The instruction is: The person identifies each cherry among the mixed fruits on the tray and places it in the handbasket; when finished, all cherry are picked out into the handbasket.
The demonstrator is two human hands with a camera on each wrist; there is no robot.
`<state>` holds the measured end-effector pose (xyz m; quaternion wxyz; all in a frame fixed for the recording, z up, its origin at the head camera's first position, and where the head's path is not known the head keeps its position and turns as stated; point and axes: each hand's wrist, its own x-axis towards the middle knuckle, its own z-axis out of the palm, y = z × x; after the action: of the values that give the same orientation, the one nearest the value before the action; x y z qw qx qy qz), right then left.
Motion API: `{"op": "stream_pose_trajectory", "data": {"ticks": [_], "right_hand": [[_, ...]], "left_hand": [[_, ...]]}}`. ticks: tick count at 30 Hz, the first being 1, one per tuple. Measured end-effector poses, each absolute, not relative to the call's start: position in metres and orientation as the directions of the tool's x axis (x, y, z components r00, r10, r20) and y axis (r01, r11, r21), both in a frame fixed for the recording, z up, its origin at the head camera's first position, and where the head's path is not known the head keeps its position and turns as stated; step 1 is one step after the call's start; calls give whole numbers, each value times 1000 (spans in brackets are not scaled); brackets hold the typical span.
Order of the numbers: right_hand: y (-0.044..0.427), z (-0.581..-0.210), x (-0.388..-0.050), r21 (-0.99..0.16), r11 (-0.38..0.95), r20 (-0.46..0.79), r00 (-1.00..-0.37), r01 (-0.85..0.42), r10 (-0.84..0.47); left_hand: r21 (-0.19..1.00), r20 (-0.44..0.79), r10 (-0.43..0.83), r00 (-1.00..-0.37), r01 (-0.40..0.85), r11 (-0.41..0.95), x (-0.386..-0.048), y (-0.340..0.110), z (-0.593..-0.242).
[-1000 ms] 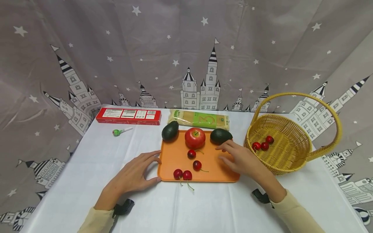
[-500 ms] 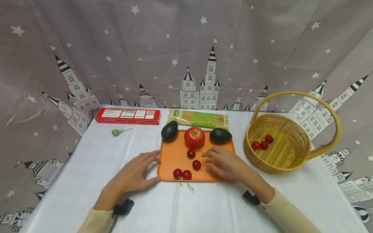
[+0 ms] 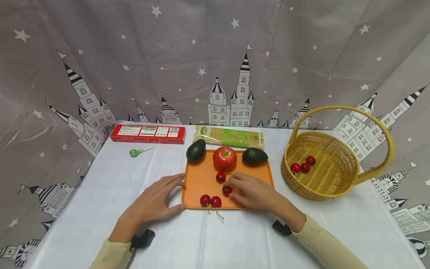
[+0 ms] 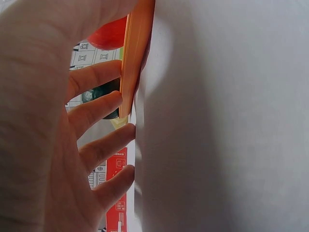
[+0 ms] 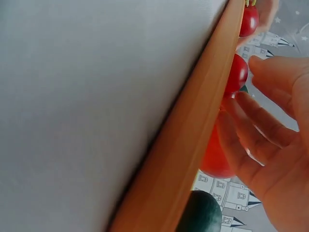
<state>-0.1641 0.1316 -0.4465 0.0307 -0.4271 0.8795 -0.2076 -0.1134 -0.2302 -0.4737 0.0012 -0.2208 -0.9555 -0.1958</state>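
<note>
An orange tray (image 3: pixel 198 183) lies on the white cloth. My left hand (image 3: pixel 156 200) rests at its left edge, fingers spread, some fingertips touching the rim in the left wrist view. My right hand (image 3: pixel 253 190) reaches over the tray's right half. Its thumb and fingers stand apart on either side of a dark red cherry (image 3: pixel 227 191); in the right wrist view a small gap shows between the thumb and that cherry (image 5: pixel 236 75). Another cherry (image 3: pixel 220 177) lies just behind. Two stemmed cherries, a left one (image 3: pixel 205 200) and a right one (image 3: pixel 216 202), sit by the front rim.
A red apple (image 3: pixel 224 158) sits at the tray's back between a left avocado (image 3: pixel 196 151) and a right avocado (image 3: pixel 254 156). A noodle packet (image 3: pixel 230 137) lies behind. Left are a red box (image 3: pixel 147 134) and a lollipop (image 3: pixel 135 152). A wicker basket (image 3: pixel 319 192) with three cherries stands right.
My right hand has moved left across the tray, from beside the right avocado to the middle cherry. My left hand has stayed at the tray's left edge.
</note>
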Motion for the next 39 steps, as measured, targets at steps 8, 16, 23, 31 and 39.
{"op": "stream_pose_trajectory", "data": {"ticks": [8,16,23,31,39], "right_hand": [[130,-449,-166,-410,539,99,-623,-736,-776],[126,-447,-166,-427,545,54,-623,-721,-781],[126,-447,-166,-434,537,55,-617,-723,-785],[136,-440,-167,-441,532,109,-631,-723,-768],[149,-429,-166,-453,533,160,-654,-714,-739]], "left_hand": [[369,97,424,-900,428,825,-113,-230,-473],[374,71,415,-907,410,832,-113,-230,-473],[370,87,420,-903,421,828,-113,-230,-473],[362,99,425,-900,431,827,-113,-230,-473],[369,79,415,-906,414,832,-113,-229,-472]]}}
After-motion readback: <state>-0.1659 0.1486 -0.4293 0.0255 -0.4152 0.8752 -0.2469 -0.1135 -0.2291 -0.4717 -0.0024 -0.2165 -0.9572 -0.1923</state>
